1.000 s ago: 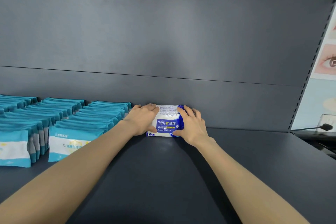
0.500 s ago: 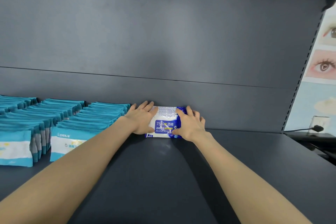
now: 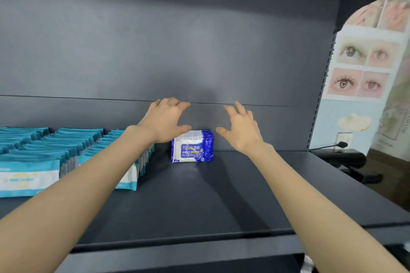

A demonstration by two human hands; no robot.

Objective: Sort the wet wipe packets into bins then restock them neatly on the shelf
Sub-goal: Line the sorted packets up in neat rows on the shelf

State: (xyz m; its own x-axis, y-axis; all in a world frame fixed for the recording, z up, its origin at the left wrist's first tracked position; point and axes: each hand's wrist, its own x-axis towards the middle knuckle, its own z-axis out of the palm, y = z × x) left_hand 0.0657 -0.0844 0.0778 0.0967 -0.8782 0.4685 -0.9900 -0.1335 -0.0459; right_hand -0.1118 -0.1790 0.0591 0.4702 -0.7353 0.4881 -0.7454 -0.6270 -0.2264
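Note:
Several blue-and-white alcohol wipe packets [image 3: 192, 147] stand in a short row against the back wall of the dark shelf [image 3: 199, 201]. My left hand [image 3: 165, 121] hovers above and just left of them, fingers spread, holding nothing. Up and to the right of the packets is my right hand [image 3: 240, 128], also spread and empty. Neither hand touches the packets. Rows of teal-and-white wipe packets [image 3: 73, 150] fill the shelf's left part, partly hidden by my left forearm.
The shelf's back panel [image 3: 199, 51] rises behind the packets. A perforated upright [image 3: 321, 86] ends the shelf at the right. Beyond it hang eye posters [image 3: 363, 68], with a wall socket and plug [image 3: 342, 144] and a dark chair [image 3: 346, 162] below.
Both hands let go of the blue packets and lifted up and apart with fingers spread. The packets stay standing at the back wall. The view has drawn back, showing the shelf's front edge.

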